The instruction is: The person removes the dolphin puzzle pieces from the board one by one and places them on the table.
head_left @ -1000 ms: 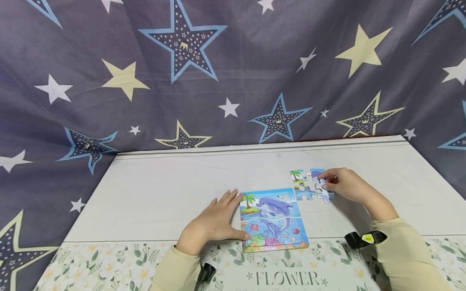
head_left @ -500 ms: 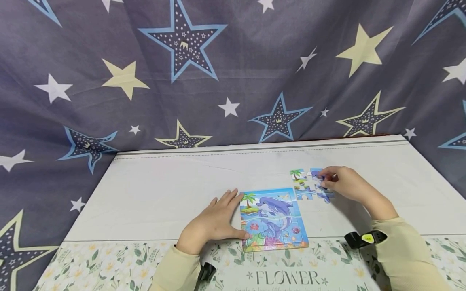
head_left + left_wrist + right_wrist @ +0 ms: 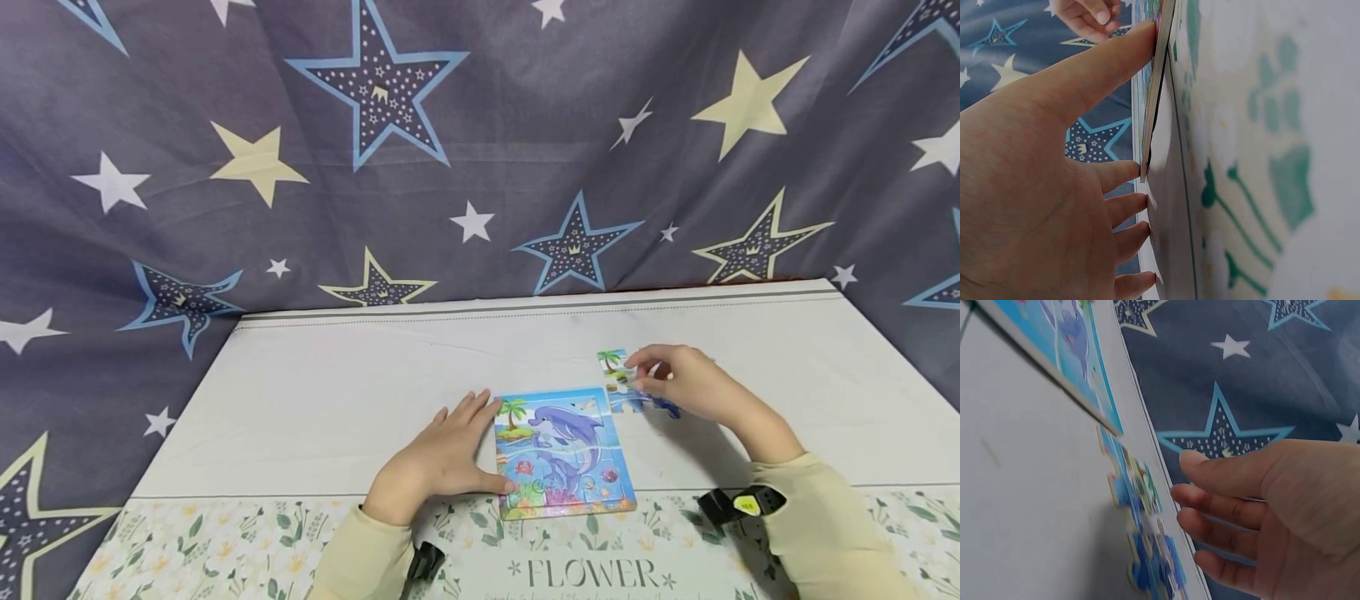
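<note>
A square dolphin jigsaw puzzle (image 3: 564, 450) in its tray lies near the table's front. My left hand (image 3: 442, 462) is at the tray's left side, thumb on its lower left corner and fingers spread along the edge. In the left wrist view, the thumb (image 3: 1104, 69) touches the tray's side. Beyond the tray's upper right corner lie several loose jigsaw pieces (image 3: 611, 362), placed close together. My right hand (image 3: 693, 383) hovers over them with loosely bent fingers, partly covering the right-hand ones. In the right wrist view, nothing shows between its thumb and fingers above the pieces (image 3: 1141, 487).
The white tabletop (image 3: 337, 400) has a floral cloth strip (image 3: 225, 550) along its front with the word FLOWER. A dark star-patterned curtain (image 3: 480, 150) hangs behind the table. A black band (image 3: 742, 504) sits on the right wrist.
A second ago my right hand pinched a jigsaw piece; it has been set down among the loose ones. That hand has since shifted left over them. The left hand stays put.
</note>
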### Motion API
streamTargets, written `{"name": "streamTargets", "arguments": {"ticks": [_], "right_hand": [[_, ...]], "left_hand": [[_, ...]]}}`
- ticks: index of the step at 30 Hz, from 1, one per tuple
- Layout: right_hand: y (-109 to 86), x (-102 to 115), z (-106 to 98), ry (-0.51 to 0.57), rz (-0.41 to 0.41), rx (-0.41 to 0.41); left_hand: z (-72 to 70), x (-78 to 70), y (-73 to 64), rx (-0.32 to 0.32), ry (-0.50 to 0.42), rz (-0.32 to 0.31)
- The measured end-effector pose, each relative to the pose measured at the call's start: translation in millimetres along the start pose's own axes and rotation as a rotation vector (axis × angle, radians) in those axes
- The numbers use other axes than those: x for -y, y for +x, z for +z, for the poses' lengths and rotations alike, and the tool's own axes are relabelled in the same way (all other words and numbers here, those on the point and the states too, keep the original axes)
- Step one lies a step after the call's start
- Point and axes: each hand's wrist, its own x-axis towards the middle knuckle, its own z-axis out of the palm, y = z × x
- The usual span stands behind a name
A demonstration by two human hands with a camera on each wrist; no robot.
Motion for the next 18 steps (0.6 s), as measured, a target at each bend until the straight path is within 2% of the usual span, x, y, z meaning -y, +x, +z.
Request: {"name": "streamTargets", "arguments": {"ticks": [8,15,18], "right_hand": [[-0.4,13.1,8.3,0.016,-0.042,0.083],[1.7,22.2,16.6,0.022,-0.141,0.126],[1.5,24.0,20.3,0.027,-0.155,0.139]], "left_hand": [[0.9,0.3,-0.4,0.0,0.0,-0.004],[1.8,0.7,0.2,-0.01,0.0,0.003],[1.9,0.8,0.5,-0.01,0.0,0.002]]}}
